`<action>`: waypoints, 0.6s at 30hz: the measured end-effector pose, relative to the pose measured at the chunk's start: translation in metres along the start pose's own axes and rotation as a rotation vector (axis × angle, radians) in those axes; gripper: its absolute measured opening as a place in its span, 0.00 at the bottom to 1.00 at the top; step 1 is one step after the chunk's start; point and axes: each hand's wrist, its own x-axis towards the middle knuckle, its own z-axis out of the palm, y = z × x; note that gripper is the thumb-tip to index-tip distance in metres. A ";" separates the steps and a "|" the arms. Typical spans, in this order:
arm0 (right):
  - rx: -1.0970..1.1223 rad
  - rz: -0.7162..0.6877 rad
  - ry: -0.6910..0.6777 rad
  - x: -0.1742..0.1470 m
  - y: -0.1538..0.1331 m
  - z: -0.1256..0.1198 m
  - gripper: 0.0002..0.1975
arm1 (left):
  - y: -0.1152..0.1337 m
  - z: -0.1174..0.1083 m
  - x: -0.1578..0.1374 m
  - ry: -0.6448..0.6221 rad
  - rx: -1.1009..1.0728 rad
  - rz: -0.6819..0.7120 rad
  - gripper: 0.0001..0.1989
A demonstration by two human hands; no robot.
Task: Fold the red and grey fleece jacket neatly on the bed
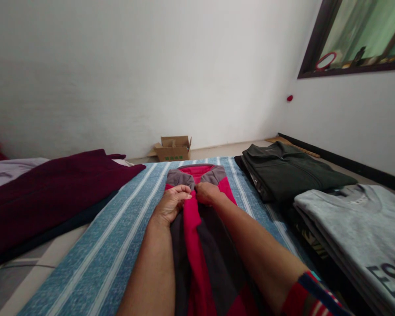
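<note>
A red and dark grey collared shirt [192, 237] lies lengthwise in front of me, its grey collar at the far end. Just below the collar, my left hand [175, 202] pinches the edge of the red front placket between thumb and fingers. My right hand [208, 193] is closed on the other side of the same placket, close to the left hand. Its fingertips are partly hidden, and I cannot make out a button between the hands. Under the shirt spreads a blue cloth [131, 210] with white stripes.
Folded dark green clothing [279, 169] and a stack topped by a grey T-shirt [349, 219] lie on the right. A maroon garment [62, 188] lies on the left. An open cardboard box [173, 151] stands beyond the cloth, by the white wall [145, 74].
</note>
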 end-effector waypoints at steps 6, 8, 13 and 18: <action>0.105 0.124 0.236 -0.021 0.011 0.008 0.18 | 0.002 0.002 -0.001 -0.007 -0.013 0.007 0.12; 0.292 0.144 0.339 -0.025 0.020 0.014 0.15 | 0.003 0.003 -0.002 0.007 -0.016 0.001 0.13; 0.805 0.047 0.417 -0.026 0.040 0.033 0.07 | 0.007 0.004 -0.005 0.054 -0.029 0.010 0.14; 1.001 -0.026 0.357 -0.024 0.050 0.042 0.06 | 0.010 0.000 -0.007 0.084 -0.047 0.029 0.14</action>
